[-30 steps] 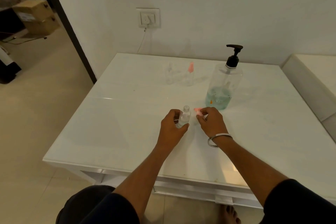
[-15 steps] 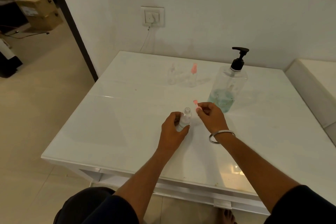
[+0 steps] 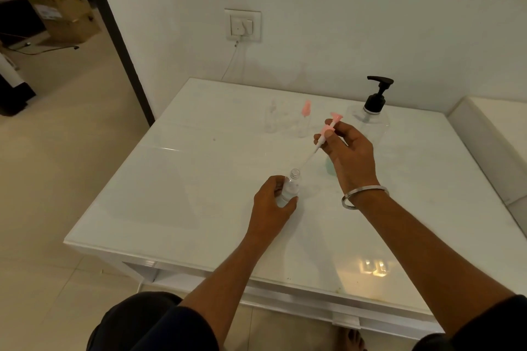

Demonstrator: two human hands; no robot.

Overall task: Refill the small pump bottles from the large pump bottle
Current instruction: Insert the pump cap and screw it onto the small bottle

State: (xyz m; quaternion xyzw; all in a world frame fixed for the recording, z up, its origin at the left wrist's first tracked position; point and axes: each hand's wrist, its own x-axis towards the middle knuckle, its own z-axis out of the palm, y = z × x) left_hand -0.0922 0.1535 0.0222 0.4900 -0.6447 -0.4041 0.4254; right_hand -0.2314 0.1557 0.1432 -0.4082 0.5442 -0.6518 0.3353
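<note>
The left hand (image 3: 271, 205) still grips the small open bottle (image 3: 289, 188) upright on the white table (image 3: 171, 194). The right hand (image 3: 348, 151), a second ago low beside it, has risen, pinching the pink pump head (image 3: 328, 128), its dip tube now drawn clear of the neck. Behind, two small pump bottles (image 3: 302, 120) are faint and hard to make out. The right hand hides the large pump bottle (image 3: 370, 120)'s lower part.

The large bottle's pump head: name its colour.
Black; the pump head on the large bottle shows in the head view.
</note>
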